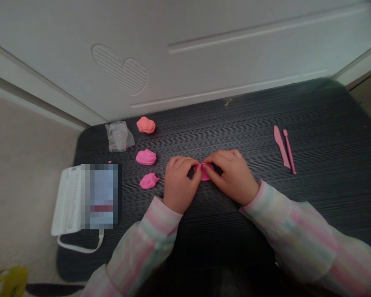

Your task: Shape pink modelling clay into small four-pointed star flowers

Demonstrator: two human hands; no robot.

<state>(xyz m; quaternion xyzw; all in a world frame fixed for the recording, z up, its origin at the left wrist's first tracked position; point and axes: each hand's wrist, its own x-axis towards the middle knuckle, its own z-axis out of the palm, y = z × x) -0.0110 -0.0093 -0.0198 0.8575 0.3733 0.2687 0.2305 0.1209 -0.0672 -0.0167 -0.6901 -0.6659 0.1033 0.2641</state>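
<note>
A small rounded piece of bright pink modelling clay point(205, 175) is between my two hands, low over the dark table. My left hand point(181, 179) pinches its left side, thumb and fingers curled in. From the other side my right hand point(231, 175) grips it, with the thumb tip near the left thumb. The fingers hide part of its rim. Left of my hands lie two pink clay lumps, an upper one point(146, 157) and a lower one point(149, 180). Behind them sits an orange-coral clay lump point(146, 125).
A pink plastic knife point(281, 145) and a thin pink modelling stick point(289, 151) lie on the dark table point(250, 119) at right. At left are a crumpled clear bag point(119, 136), a blurred-out device point(102, 196), and a white cable point(80, 248). A white panel point(204, 70) stands behind.
</note>
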